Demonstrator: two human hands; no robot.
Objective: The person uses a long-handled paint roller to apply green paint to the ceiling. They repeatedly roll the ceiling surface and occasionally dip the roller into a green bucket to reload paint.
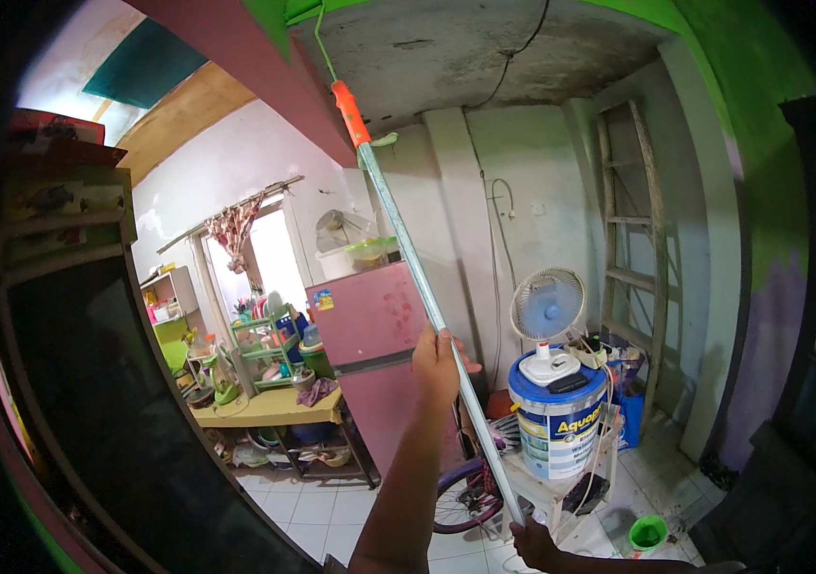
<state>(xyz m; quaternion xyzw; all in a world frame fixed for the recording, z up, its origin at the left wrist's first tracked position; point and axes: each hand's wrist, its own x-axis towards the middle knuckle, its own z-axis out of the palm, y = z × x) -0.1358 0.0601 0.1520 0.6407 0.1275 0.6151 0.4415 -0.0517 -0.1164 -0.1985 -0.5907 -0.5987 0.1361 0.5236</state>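
Observation:
A long pale blue-grey pole (408, 253) slants up across the view, with the orange handle (351, 115) of a paint roller at its top. The roller's thin wire frame (323, 43) reaches toward the green-painted edge overhead; its roller head cannot be made out. My left hand (441, 362) is closed round the pole at mid-length, some fingertips showing past its right side. Lower down, near the pole's bottom end, my right hand (532, 543) grips it too. A pink refrigerator (370, 311) stands behind the pole, left of it.
A white fan (548, 304) stands on a large paint bucket (561, 426), on a white stool right of the pole. A wooden ladder (633, 277) leans at the back wall. A small green pail (648, 532) and a bicycle wheel (461, 499) are low down. A dark cabinet (92, 354) is left.

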